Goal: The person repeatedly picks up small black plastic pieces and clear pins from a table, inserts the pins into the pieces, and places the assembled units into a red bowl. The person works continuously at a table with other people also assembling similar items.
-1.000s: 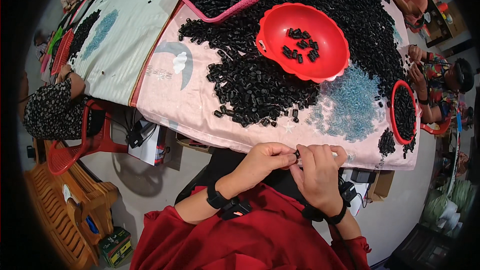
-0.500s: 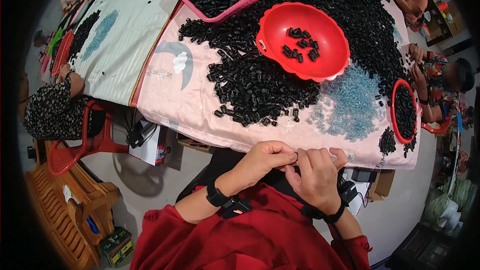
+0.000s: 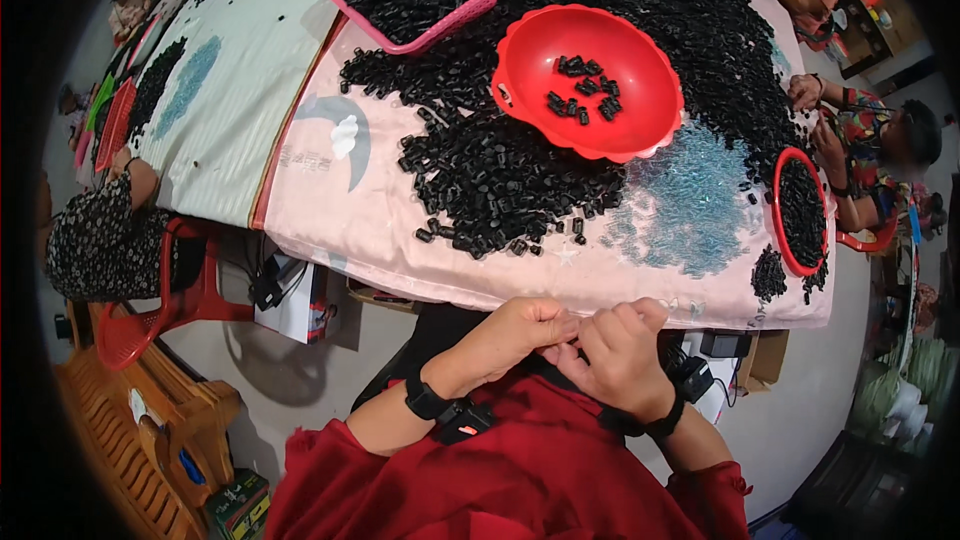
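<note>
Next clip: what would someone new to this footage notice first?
Most striking is the big heap of small black parts spread over the cloth-covered table, with a red bowl holding a few of them at upper centre. A pink basket full of the same parts sits at the far edge. Below, the left hand and right hand meet fingertip to fingertip at the table's near edge.
</note>
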Available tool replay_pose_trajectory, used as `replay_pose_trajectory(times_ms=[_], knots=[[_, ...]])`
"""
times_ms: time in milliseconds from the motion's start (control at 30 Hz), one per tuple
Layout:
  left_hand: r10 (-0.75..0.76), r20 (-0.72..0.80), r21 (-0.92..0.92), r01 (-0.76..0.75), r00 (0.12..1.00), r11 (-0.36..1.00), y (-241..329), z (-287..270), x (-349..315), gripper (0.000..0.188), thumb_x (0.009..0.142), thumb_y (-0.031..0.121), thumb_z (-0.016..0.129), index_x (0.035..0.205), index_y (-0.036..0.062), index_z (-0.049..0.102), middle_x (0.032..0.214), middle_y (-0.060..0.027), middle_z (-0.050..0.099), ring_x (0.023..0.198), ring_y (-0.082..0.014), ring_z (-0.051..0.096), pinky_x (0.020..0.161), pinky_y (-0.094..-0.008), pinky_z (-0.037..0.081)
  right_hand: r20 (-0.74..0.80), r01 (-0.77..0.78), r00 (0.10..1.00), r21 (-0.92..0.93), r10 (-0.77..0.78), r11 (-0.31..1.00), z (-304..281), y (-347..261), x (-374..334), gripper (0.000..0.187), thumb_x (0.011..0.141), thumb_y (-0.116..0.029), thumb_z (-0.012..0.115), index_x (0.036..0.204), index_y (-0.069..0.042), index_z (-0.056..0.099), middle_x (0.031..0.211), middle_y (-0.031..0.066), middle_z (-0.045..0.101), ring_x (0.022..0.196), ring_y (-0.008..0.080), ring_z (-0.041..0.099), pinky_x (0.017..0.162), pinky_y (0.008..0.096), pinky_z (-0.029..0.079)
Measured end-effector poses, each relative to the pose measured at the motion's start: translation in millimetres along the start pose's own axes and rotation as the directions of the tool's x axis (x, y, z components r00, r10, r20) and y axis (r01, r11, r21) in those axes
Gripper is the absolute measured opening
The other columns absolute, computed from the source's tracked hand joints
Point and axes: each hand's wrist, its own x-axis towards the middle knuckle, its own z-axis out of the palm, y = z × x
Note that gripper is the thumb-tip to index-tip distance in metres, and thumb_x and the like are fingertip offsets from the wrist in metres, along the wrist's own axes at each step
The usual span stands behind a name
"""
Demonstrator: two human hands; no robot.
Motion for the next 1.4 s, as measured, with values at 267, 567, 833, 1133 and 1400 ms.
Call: replay_pose_trajectory(times_ms=[267,567,833,1133,1400], knots=[[-0.023,-0.068,-0.096,0.016,0.997,0.995,-2,-5,1,0.027,0.109,0.026,0.066,0.111,-0.0002,0.072,0.099,-0.0057,0.073,0.086,-0.0115,0.069,0.08,-0.0286,0.06,0.086,-0.106,0.991,0.079,0.099,0.991,-4,10,1,0.033,0.08,-0.023,0.085,0.104,-0.007,0.068,0.09,0.006,0.062,0.086,0.0261,0.061,0.092,0.0461,0.035],[0.015,-0.182,-0.322,-0.074,0.983,0.944,25,-9,7,0.025,0.108,0.026,0.064,0.116,0.003,0.07,0.1,-0.0041,0.07,0.089,-0.0167,0.073,0.076,-0.0348,0.066,0.009,-0.229,0.973,-0.015,0.23,0.973,19,52,16,0.036,0.09,-0.009,0.076,0.126,-0.007,0.07,0.1,0.005,0.066,0.102,0.0236,0.064,0.099,0.0468,0.034],[0.032,-0.36,0.01,-0.031,0.932,0.999,18,-11,15,0.028,0.109,0.033,0.063,0.11,0.0063,0.069,0.077,0.0032,0.06,0.061,-0.0062,0.058,0.052,-0.0227,0.049,-0.02,-0.182,0.983,-0.082,0.181,0.98,56,51,41,0.03,0.087,-0.006,0.076,0.117,-0.01,0.076,0.091,0.0026,0.062,0.094,0.023,0.061,0.09,0.0441,0.035],[0.428,-0.323,0.678,-0.109,0.844,0.727,8,-10,20,0.024,0.107,0.026,0.062,0.109,0.0038,0.069,0.09,-0.0076,0.071,0.08,-0.0223,0.069,0.069,-0.0375,0.054,-0.178,-0.262,0.949,0.023,0.261,0.965,56,67,31,0.015,0.091,-0.005,0.075,0.105,-0.009,0.071,0.093,0.0046,0.064,0.092,0.0237,0.061,0.09,0.0431,0.035],[0.706,-0.176,0.978,0.038,0.686,0.207,27,3,41,0.019,0.1,0.015,0.064,0.117,0.0063,0.068,0.098,-0.0136,0.075,0.091,-0.0344,0.074,0.077,-0.0456,0.058,-0.136,-0.235,0.963,0.004,0.234,0.972,52,67,30,0.022,0.091,-0.002,0.073,0.112,-0.008,0.071,0.092,0.0052,0.062,0.092,0.0235,0.061,0.089,0.0422,0.035]])
